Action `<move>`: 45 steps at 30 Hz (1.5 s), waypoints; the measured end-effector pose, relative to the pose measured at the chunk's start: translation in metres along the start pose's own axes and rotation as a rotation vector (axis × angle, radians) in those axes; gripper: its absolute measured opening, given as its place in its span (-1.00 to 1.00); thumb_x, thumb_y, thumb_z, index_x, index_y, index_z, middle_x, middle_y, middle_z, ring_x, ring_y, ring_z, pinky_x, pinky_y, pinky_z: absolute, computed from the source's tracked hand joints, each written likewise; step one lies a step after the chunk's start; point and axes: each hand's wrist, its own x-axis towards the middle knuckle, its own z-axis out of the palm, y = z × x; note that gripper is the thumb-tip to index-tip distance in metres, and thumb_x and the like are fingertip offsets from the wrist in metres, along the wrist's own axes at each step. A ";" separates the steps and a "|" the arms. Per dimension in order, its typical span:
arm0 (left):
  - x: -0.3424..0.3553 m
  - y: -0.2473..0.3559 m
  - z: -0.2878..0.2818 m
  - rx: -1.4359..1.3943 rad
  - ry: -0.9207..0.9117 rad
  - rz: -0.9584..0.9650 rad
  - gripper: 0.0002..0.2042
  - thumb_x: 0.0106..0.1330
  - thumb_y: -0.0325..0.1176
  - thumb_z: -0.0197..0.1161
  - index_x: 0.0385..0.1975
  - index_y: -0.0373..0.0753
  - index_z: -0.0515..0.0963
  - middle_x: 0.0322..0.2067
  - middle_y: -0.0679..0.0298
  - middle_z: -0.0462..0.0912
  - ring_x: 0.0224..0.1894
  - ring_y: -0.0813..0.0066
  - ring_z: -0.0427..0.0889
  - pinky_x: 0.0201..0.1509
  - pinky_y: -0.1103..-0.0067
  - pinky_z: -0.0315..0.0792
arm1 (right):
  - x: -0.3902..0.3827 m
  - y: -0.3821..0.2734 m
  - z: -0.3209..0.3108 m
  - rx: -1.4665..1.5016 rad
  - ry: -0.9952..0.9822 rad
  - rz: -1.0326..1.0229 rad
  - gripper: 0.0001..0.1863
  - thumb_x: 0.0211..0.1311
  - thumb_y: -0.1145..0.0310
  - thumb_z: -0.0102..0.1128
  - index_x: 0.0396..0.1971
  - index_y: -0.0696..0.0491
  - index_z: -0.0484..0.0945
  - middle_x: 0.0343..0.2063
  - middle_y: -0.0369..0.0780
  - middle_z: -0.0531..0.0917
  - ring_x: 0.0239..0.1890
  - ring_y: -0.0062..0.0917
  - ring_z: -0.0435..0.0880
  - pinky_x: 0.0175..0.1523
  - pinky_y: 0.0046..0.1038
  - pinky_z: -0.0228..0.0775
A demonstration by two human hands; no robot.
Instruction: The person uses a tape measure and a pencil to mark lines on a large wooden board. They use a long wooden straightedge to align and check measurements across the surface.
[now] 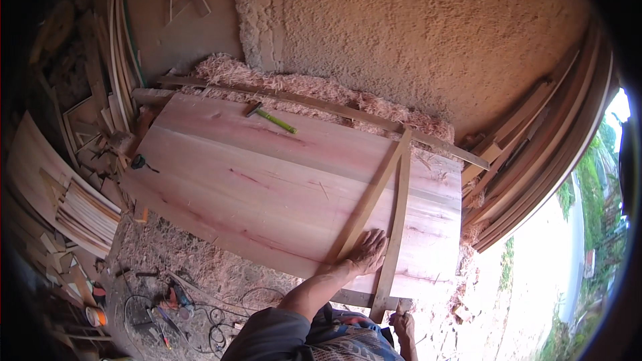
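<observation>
Panel [254, 187] flat beneath left hand [368, 252]. On top, left strip [374, 194] and right strip [396, 227], meeting near the far edge and spreading toward the body. Left hand palm down between both, fingers stretched out, in no grip. Right hand [404, 329] near the close end of right strip, fingers curled; cannot tell whether around anything. Hammer [276, 121] toward the far edge. At lower left, round orange-and-white thing [95, 316], too small to make out. Close end of left strip hidden by wrist.
</observation>
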 end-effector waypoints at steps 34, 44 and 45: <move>-0.054 0.013 -0.201 0.048 0.101 -0.841 -0.47 0.26 0.29 0.14 -0.26 -0.14 0.50 -0.40 0.01 0.69 -0.32 -0.10 0.68 -0.28 0.13 0.50 | -0.069 -0.035 0.053 0.164 -0.511 -0.784 -0.61 0.35 0.01 0.13 -0.15 0.02 0.68 -0.47 -0.10 0.72 -0.42 -0.23 0.72 -0.28 -0.30 0.51; -0.199 -0.147 -0.300 0.333 0.254 -1.211 -0.45 0.34 0.26 0.02 -0.36 -0.19 0.57 -0.36 0.02 0.70 -0.19 -0.03 0.67 -0.06 0.15 0.47 | -0.054 -0.043 0.016 -0.101 -0.227 -0.570 -0.65 0.42 0.10 0.10 -0.21 0.06 0.72 -0.50 -0.22 0.76 -0.42 -0.55 0.74 -0.28 -0.44 0.53; -0.206 -0.159 -0.304 0.318 0.277 -1.243 -0.45 0.35 0.26 0.02 -0.36 -0.19 0.58 -0.35 0.01 0.70 -0.19 -0.03 0.67 -0.04 0.16 0.47 | -0.047 -0.036 0.018 -0.072 -0.214 -0.575 -0.66 0.41 0.12 0.10 -0.26 0.07 0.73 -0.52 -0.24 0.76 -0.43 -0.56 0.73 -0.27 -0.45 0.53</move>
